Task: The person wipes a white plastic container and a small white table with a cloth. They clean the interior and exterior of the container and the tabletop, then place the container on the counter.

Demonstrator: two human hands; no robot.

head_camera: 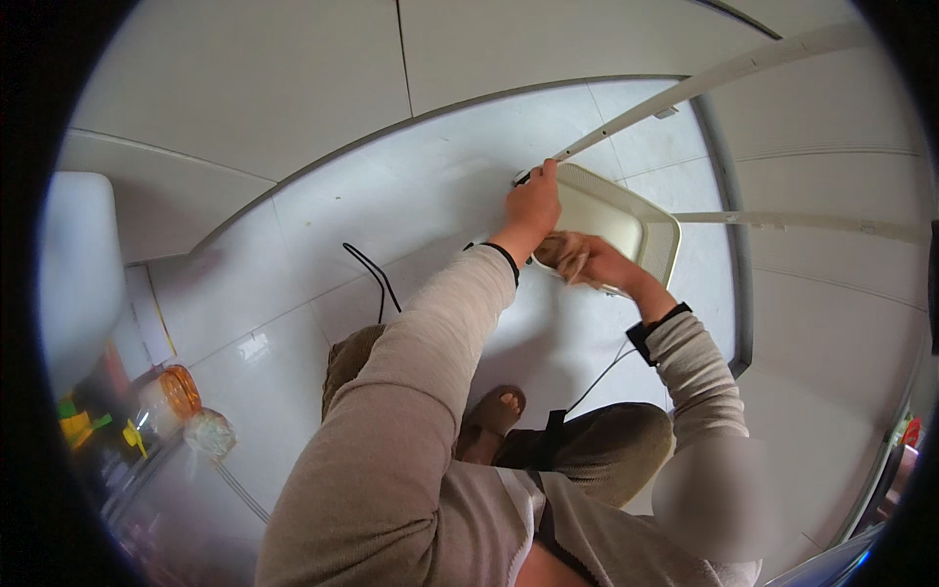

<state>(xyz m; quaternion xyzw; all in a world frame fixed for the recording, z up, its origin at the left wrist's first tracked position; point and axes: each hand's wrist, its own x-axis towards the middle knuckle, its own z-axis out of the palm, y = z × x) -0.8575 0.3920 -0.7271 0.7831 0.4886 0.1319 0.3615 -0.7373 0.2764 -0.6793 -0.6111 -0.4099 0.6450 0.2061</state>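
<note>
Low in front of me stands a cream-white rolling cart with a mesh-sided basket [616, 202] as its bottom tier. At the basket's left corner, where a white upright post [638, 110] meets it, my left hand [535, 199] grips the corner. My right hand [605, 263] holds a crumpled brown cloth [568, 253] against the near side of the basket, just below my left wrist. Hand and cloth are blurred there. A second post [770, 220] rises from the basket's right side. Part of the near rim is hidden behind my hands.
Cabinet fronts [257, 66] border the white tiled floor [249, 308]. A black cord loop [367, 264] lies left of my knee. At lower left are an orange-lidded jar [180, 392], a bagged item [210, 434] and a rack. My sandalled foot [502, 411] is beneath me.
</note>
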